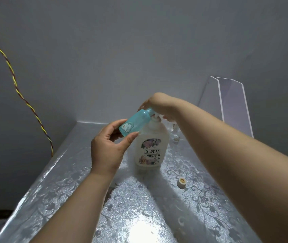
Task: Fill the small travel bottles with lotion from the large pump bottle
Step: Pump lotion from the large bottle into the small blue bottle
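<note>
A large white pump bottle (150,146) with a flowered label stands upright on the table. My left hand (107,149) holds a small turquoise travel bottle (134,124) by its base, tilted so its open neck meets the pump spout. My right hand (159,106) rests on top of the pump head and hides most of it. A small white cap (181,182) lies on the table to the right of the pump bottle.
The table (139,207) has a shiny silver flowered cover and stands against a grey wall. A clear acrylic stand (231,102) sits at the back right. A small clear item (174,135) is behind my right forearm. A yellow-red twisted cord (16,85) hangs on the left wall.
</note>
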Motion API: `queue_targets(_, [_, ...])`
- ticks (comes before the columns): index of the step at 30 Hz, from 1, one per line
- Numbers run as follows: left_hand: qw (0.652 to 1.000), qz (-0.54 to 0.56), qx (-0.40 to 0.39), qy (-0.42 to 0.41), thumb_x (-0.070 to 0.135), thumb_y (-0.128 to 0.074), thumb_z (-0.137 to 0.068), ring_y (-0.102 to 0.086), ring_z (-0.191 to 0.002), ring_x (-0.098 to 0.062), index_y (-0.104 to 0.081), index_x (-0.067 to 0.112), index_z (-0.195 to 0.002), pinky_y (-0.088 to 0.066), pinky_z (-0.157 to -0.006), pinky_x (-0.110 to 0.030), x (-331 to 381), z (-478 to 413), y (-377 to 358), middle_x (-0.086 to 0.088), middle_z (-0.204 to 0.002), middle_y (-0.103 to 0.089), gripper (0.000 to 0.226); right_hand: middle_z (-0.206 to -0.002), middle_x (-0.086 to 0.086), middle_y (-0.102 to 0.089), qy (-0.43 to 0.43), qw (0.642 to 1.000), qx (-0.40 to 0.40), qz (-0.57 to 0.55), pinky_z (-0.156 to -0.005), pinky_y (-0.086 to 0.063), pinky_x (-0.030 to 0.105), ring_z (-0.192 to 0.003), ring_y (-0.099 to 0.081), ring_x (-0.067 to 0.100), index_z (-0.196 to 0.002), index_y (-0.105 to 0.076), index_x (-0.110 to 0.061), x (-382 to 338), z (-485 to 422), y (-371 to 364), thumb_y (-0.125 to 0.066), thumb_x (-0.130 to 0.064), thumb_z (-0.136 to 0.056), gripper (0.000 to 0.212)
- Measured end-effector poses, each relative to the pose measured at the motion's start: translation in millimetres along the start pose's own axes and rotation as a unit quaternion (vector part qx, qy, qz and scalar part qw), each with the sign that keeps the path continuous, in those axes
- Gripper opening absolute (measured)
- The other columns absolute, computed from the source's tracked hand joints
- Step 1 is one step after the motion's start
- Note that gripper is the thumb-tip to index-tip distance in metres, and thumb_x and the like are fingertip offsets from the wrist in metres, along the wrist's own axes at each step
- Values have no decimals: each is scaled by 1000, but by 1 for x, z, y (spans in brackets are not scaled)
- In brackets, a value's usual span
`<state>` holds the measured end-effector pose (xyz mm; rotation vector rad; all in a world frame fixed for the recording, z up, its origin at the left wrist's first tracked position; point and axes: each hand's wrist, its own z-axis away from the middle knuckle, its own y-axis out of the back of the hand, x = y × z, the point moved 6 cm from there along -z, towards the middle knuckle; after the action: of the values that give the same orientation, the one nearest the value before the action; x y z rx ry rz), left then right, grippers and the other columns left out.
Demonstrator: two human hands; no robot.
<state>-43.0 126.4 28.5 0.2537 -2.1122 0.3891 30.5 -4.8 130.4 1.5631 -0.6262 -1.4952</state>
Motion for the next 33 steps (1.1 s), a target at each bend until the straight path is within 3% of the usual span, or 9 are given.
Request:
queue_targets(3, [1000, 0, -1, 7, 47, -82, -55, -71, -88, -12, -71, 44, -91, -55, -81, -28, -4, 0, 0, 8, -93, -75, 38, -81, 9, -49, -4, 1000, 2, -19, -51, -36, 20, -55, -38, 11, -120, -61, 5, 2, -5, -5, -44, 1, -93, 32])
queue_targets(7, [1000, -8, 6, 21, 43, -82, -54, -71, -87, -11, -70, 39, -93, -56, -82, -30, -9, 1, 2, 8, -92, -74, 41, -115, 23, -64, 9, 1000, -1, 19, -81, -48, 35, -89, -58, 20, -120, -66, -3, 2, -10, -11, -45, 1, -93, 34])
queue_targets(10, [1000, -9, 3, 25, 42, -82, -55, -72, -87, -11, -70, 38, -94, -56, -83, -31, -10, 1, 1, 7, -93, -74, 41, -128, 28, -56, 10, 998, -4, 57, -78, -47, 37, -83, -53, 27, -119, -67, -5, 2, -9, -12, -39, 6, -93, 40])
queue_targets(16, [1000, 1, 3, 18, 46, -82, -55, -71, -89, -11, -70, 39, -94, -55, -82, -29, -7, 1, 0, 6, -94, -75, 42, -130, 14, -59, 15, 999, 34, 2, -89, -47, 32, -120, -55, 30, -117, -66, -5, 4, -14, 3, -51, -15, -94, 29])
queue_targets(21, [1000, -5, 3, 7, 44, -82, -56, -71, -88, -10, -69, 37, -95, -55, -81, -27, -4, 0, 0, 7, -94, -74, 42, -125, 12, -61, 28, 999, 27, -3, -80, -41, 27, -99, -55, 23, -115, -68, -8, 0, -13, 1, -48, -10, -95, 29])
queue_targets(24, [1000, -5, 1, 10, 46, -83, -55, -71, -89, -13, -70, 40, -93, -55, -82, -30, -7, 1, 0, 6, -93, -75, 41, -118, 13, -64, 29, 999, 25, -14, -85, -46, 28, -106, -60, 27, -115, -69, -8, 0, -11, -2, -42, -2, -95, 34])
queue_targets(26, [1000, -7, 3, 12, 42, -83, -56, -72, -88, -13, -70, 38, -94, -56, -82, -31, -8, 1, 1, 7, -92, -75, 41, -106, 16, -66, 25, 999, 22, -5, -79, -49, 28, -88, -59, 25, -117, -69, -8, 3, -11, -5, -40, -1, -96, 36])
queue_targets(30, [1000, -11, 3, 17, 39, -83, -55, -72, -86, -10, -70, 39, -92, -56, -80, -28, -11, 0, 2, 10, -89, -75, 39, -124, 17, -62, 14, 1000, 20, 7, -92, -49, 35, -93, -54, 26, -117, -69, -9, 6, -15, -11, -40, 3, -94, 38])
queue_targets(33, [1000, -4, 2, 16, 38, -83, -56, -72, -88, -12, -70, 39, -93, -56, -81, -28, -10, 0, 2, 7, -91, -75, 39, -129, 18, -59, 7, 1000, 15, -3, -82, -42, 29, -96, -54, 24, -120, -65, -6, 7, -15, -9, -45, -2, -94, 34])
